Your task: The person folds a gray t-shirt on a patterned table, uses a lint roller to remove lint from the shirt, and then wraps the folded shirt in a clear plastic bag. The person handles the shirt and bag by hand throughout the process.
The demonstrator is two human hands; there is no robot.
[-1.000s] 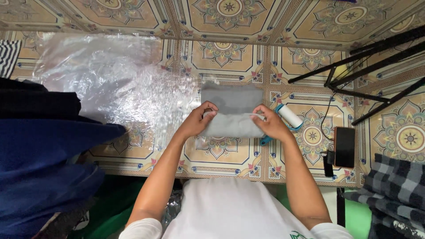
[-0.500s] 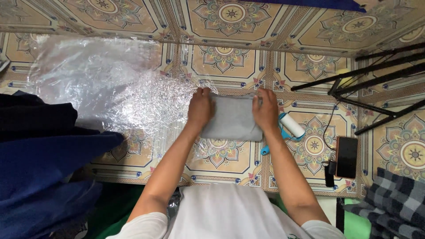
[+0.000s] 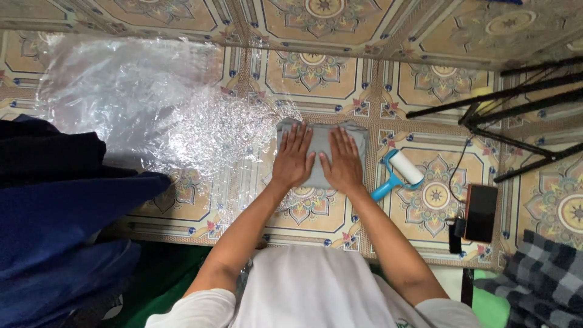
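Observation:
A folded grey cloth (image 3: 320,136) lies on the patterned tile floor in the middle of the head view. My left hand (image 3: 293,155) rests flat on its left half, fingers spread and pointing away from me. My right hand (image 3: 344,159) lies flat on its right half, close beside the left hand. Neither hand grips anything; both palms press down on the cloth, hiding most of it.
A blue-handled lint roller (image 3: 398,173) lies just right of the cloth. A dark phone (image 3: 481,212) with a cable sits further right, below black tripod legs (image 3: 516,115). Clear plastic sheeting (image 3: 146,103) covers the floor at left, beside dark blue garments (image 3: 67,206). Checked cloth (image 3: 540,279) is at bottom right.
My hands slid from the cloth's outer sides to its middle and now lie flat side by side on it. The cloth looks smaller than one second ago.

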